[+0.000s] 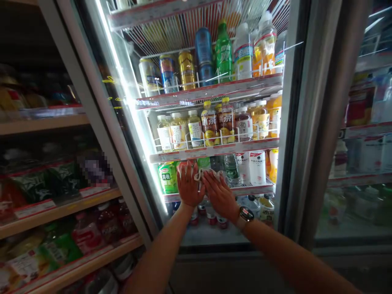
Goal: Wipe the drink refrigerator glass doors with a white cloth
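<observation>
Both of my hands lie flat against the glass door (190,224) of a lit drinks fridge, pressing a crumpled white cloth or tissue (198,175) to it. My left hand (190,188) points upward with its fingers stretched out and somewhat apart. Close beside it, my right hand (220,194) slants up to the left, fingers straight and flat over the cloth. A dark watch (246,213) is on the right wrist. Much of the cloth is hidden under the palms; its edges show between and above the fingers.
Behind the glass stand cans (186,70), tea bottles (210,122) and white cartons (257,167) on wire-fronted shelves. A thick metal door frame (329,122) rises at right, beside another fridge. Wooden shelves (61,210) with packaged snacks and bottles stand close at left.
</observation>
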Demonstrator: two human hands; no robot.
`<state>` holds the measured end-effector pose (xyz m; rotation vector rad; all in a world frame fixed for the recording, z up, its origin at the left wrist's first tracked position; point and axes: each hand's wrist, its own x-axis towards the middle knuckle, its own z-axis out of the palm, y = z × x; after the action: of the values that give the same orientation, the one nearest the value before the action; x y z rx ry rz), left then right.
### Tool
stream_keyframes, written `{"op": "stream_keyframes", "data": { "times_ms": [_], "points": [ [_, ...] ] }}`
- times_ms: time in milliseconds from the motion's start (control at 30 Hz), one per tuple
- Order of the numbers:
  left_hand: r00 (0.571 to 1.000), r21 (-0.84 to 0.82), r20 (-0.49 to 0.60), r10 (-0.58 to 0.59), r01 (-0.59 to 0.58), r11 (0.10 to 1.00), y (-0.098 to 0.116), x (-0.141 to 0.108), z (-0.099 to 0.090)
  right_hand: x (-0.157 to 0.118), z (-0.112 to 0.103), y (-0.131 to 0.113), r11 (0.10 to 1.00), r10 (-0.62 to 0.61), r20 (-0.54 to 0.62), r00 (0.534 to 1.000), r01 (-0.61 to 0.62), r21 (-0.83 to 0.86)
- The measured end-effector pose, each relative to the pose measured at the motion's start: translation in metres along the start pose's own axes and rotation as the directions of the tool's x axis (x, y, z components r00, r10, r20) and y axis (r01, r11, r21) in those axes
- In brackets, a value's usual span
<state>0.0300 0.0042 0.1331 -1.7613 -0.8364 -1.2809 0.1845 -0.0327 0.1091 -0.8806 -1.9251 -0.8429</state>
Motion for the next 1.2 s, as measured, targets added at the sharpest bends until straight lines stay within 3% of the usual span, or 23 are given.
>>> {"op": "stream_keyframes", "data": {
  "times_ms": [133, 267, 333, 467, 633, 800, 867, 967, 1100, 1200],
  "points": [
    [1.0, 0.034, 0.008, -0.002, 0.002, 0.999, 0.001, 0.0, 0.0, -0.009, 0.006, -0.018, 0.989, 0.105, -0.059, 0.993, -0.098, 0.11],
    [0.999, 0.109, 0.03, -0.012, 0.009, 0.994, 0.001, -0.001, 0.001, -0.03, -0.002, -0.01, 0.974, 0.108, -0.084, 0.991, -0.089, 0.208],
    [1.0, 0.108, 0.03, 0.007, -0.01, 0.994, -0.001, -0.002, 0.001, -0.049, -0.004, 0.0, 0.967, 0.189, -0.11, 0.976, -0.165, 0.193],
    [1.0, 0.116, 0.02, 0.024, -0.026, 0.993, -0.004, -0.003, 0.002, -0.077, -0.002, 0.016, 0.911, 0.405, -0.137, 0.904, -0.387, 0.14],
    [0.998, 0.111, 0.03, 0.058, -0.061, 0.992, -0.003, 0.003, -0.003, -0.073, -0.001, 0.017, 0.901, 0.432, -0.075, 0.899, -0.426, 0.084],
    [0.995, 0.128, -0.038, 0.091, -0.086, 0.988, 0.012, 0.001, -0.022, -0.063, -0.01, 0.025, 0.88, 0.475, -0.128, 0.871, -0.47, 0.064],
    [0.981, 0.085, 0.015, 0.196, -0.196, 0.977, 0.02, -0.002, -0.026, -0.061, -0.013, 0.032, 0.861, 0.508, -0.15, 0.848, -0.501, 0.087],
    [0.937, -0.039, 0.189, 0.292, -0.291, 0.956, 0.033, -0.006, -0.026, -0.06, -0.017, 0.041, 0.855, 0.519, -0.153, 0.841, -0.508, 0.109],
    [0.967, -0.022, 0.209, 0.144, -0.143, 0.99, 0.058, -0.02, -0.031, -0.071, -0.021, 0.049, 0.878, 0.477, -0.112, 0.872, -0.469, 0.094],
    [0.943, -0.033, 0.326, 0.061, -0.053, 0.998, 0.081, -0.044, -0.036, -0.087, -0.021, 0.053, 0.908, 0.417, -0.072, 0.906, -0.411, 0.084]
  ]
}}
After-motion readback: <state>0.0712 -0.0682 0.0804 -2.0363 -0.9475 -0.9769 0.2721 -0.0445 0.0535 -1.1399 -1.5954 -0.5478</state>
